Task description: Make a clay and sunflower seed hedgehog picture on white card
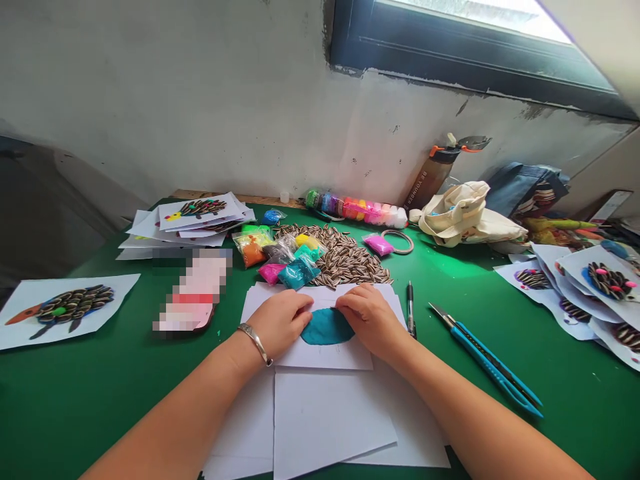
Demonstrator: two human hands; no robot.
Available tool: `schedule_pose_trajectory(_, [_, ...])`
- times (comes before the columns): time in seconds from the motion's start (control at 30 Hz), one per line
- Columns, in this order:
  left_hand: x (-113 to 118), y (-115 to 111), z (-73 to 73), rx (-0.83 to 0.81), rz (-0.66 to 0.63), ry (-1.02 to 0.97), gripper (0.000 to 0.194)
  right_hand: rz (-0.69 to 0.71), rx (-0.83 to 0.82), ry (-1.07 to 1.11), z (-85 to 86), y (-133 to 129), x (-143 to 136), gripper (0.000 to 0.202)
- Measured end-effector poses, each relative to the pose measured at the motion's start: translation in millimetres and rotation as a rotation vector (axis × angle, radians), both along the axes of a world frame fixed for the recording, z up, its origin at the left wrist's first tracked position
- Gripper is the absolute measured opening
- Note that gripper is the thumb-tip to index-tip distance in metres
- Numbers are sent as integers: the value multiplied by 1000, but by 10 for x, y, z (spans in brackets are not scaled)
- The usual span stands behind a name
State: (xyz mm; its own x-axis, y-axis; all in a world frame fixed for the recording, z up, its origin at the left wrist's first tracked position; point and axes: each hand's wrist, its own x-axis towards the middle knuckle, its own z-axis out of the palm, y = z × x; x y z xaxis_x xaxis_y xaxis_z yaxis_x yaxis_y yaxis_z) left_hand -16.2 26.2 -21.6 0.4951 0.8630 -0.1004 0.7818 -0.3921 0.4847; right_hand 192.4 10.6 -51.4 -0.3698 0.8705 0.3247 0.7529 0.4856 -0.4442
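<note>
A flat teal oval of clay [327,327] lies on a white sheet of paper [325,359] in front of me. My left hand [280,323], with a silver bracelet at the wrist, touches the oval's left edge, thumb and fingers pressed together. At the upper right edge of the oval, my right hand [369,316] has its fingertips pinched against the clay. Faint pencil lines show on the paper just below the oval. More white sheets [330,420] lie under and nearer to me.
Behind the hands are sunflower seeds [350,257] and bagged clay [299,269]. A pen [411,310] and a blue craft knife [493,363] lie right. Seed pictures [75,307] and a phone [193,293] are left; a bottle [433,175] and cloth bag [463,213] stand at the back.
</note>
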Motion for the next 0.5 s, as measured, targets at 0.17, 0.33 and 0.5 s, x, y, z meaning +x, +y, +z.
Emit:
schedule_pose_trajectory(0.17, [2,6,-1,3,-14,10,22,-69,-3,8,-5,7,18,15])
schedule_pose_trajectory(0.33, [7,5,-5,0,-6,3,23,-17,11,-23,-7,-1,25,17])
schedule_pose_trajectory(0.5, [4,4,-5,1,-8,8,23,-67,21,-37,-3,-18,68,14])
